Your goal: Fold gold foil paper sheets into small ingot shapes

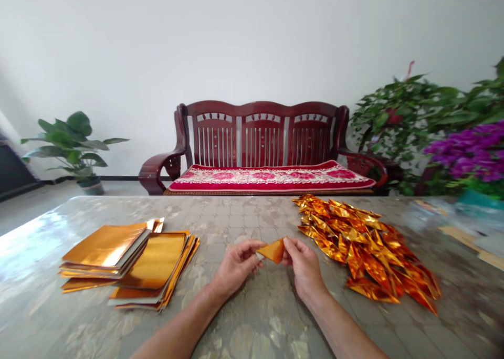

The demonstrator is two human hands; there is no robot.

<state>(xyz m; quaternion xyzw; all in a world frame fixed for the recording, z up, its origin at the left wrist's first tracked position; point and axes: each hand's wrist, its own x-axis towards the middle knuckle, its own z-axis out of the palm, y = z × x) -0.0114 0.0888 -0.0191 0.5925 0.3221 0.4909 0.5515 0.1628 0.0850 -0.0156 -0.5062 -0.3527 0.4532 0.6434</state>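
Note:
Between my two hands is a small piece of gold foil paper (273, 251), folded to a pointed, roughly triangular shape. My left hand (237, 264) pinches its left tip, where a bit of pale backing shows. The right corner is held between the thumb and fingers of my right hand (303, 262). To the left lie two stacks of flat gold foil sheets, a farther-left stack (104, 246) and a nearer one (155, 262), partly overlapping. On the right spreads a heap of folded gold foil pieces (360, 246) with pointed ends.
A patterned table (236, 327) fills the foreground. Beyond it stands a dark red wooden bench (262, 133) with a red floral cover (271, 176). Clear plastic bags (425, 214) lie at the right. Potted plants (76, 149) and purple flowers (468, 151) flank the bench.

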